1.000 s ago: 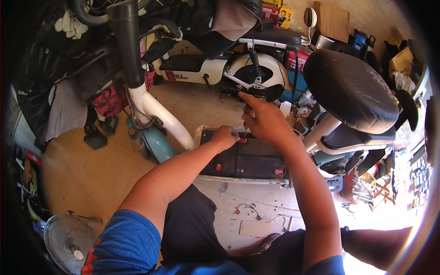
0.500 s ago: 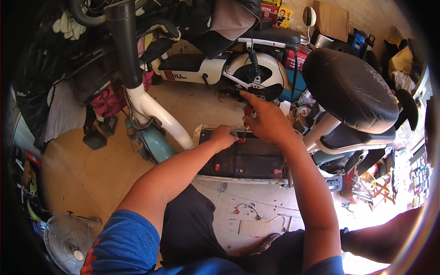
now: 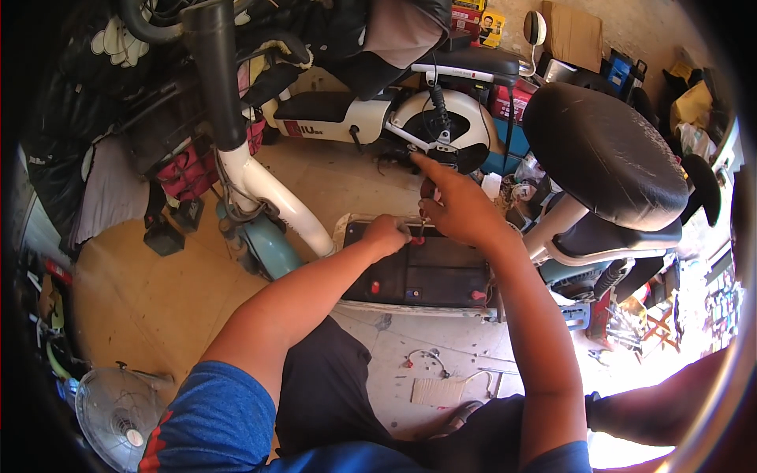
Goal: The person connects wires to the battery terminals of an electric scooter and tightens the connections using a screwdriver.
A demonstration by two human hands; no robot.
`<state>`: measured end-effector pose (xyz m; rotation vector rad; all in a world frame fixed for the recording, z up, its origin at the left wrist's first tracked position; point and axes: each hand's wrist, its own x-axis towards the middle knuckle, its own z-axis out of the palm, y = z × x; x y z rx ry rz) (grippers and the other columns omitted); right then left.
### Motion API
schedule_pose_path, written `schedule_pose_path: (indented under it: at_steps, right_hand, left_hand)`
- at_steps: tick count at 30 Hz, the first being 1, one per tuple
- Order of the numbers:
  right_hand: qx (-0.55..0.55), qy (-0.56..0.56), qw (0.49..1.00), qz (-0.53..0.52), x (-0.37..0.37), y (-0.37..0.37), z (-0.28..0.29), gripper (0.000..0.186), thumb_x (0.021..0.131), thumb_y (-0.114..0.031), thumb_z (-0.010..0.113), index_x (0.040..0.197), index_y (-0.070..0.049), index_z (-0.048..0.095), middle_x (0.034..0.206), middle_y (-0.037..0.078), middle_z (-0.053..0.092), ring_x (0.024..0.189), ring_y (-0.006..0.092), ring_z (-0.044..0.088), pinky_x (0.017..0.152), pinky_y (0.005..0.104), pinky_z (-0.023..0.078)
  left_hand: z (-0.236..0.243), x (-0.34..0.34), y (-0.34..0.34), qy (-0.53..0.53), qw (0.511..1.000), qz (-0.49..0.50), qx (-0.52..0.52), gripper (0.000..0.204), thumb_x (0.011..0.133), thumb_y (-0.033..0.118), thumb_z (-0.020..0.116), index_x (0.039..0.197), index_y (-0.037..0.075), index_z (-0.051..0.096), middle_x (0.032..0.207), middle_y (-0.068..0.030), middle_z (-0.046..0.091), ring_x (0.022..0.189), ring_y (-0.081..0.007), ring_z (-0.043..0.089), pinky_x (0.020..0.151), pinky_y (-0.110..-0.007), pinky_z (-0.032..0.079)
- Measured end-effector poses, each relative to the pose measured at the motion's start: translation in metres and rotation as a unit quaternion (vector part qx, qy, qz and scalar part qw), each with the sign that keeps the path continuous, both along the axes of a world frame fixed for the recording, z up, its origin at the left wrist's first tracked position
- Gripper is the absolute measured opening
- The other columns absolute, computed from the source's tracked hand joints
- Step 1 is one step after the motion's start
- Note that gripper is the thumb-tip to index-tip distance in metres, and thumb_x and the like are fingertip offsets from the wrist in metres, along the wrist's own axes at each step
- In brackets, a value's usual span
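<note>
An open battery compartment of an electric scooter (image 3: 340, 299) lies in front of me, holding black batteries (image 3: 434, 280) with red terminal pieces (image 3: 375, 288). My right hand (image 3: 461, 201) grips a slim screwdriver (image 3: 423, 230) held upright on the upper red terminal (image 3: 417, 241), index finger extended over the handle, which is mostly hidden. My left hand (image 3: 386, 234) pinches at that same terminal; whatever is between its fingertips is too small to name. The white frame tube (image 3: 292, 217) rises at the left and a black saddle (image 3: 603, 154) stands at the right.
A second white scooter (image 3: 323, 118) stands behind, with boxes (image 3: 512, 102) and clutter beyond. Black batteries (image 3: 164, 236) sit at the left, a fan (image 3: 110, 410) at the lower left. Loose small parts and cardboard (image 3: 438, 390) lie on the floor (image 3: 386, 351) below the compartment.
My right index finger has lifted slightly, and a limb at the lower right edge has shifted upward. Both hands stay at the same terminal.
</note>
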<state>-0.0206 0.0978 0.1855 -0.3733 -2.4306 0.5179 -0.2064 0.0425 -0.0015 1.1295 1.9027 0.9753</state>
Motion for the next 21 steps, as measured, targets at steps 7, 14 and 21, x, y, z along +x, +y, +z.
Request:
schedule_pose_path:
  at_steps: [7, 14, 21]
  right_hand:
    - [0.059, -0.045, 0.996, -0.053, 0.005, -0.007, 0.004, 0.064, 0.086, -0.016, 0.082, 0.146, -0.013, 0.058, 0.100, 0.013, 0.073, 0.099, 0.0344, 0.072, 0.083, 0.0469, 0.057]
    - [0.088, -0.017, 0.994, -0.064, 0.001, -0.002, -0.007, 0.055, 0.087, -0.022, 0.082, 0.139, -0.013, 0.064, 0.094, 0.009, 0.075, 0.090, 0.0328, 0.073, 0.078, 0.0453, 0.058]
    - [0.115, -0.041, 0.990, -0.071, 0.005, -0.013, 0.006, 0.052, 0.088, -0.027, 0.083, 0.134, -0.011, 0.068, 0.086, 0.005, 0.076, 0.084, 0.0303, 0.075, 0.073, 0.0423, 0.059]
  left_hand:
    - [-0.005, -0.001, -0.002, -0.001, 1.000, 0.006, 0.003, 0.013, 0.086, 0.015, 0.076, 0.091, 0.004, 0.079, 0.074, -0.0124, 0.074, 0.067, -0.0228, 0.071, 0.066, -0.038, 0.055]
    - [-0.005, -0.002, 0.000, 0.057, 0.998, 0.005, 0.026, 0.015, 0.087, 0.019, 0.074, 0.088, 0.005, 0.079, 0.076, -0.0153, 0.075, 0.070, -0.0273, 0.073, 0.069, -0.041, 0.055]
    - [-0.011, -0.002, 0.001, 0.047, 0.999, 0.024, 0.007, 0.018, 0.089, 0.022, 0.073, 0.089, 0.007, 0.081, 0.078, -0.0154, 0.076, 0.073, -0.0299, 0.074, 0.071, -0.043, 0.056]
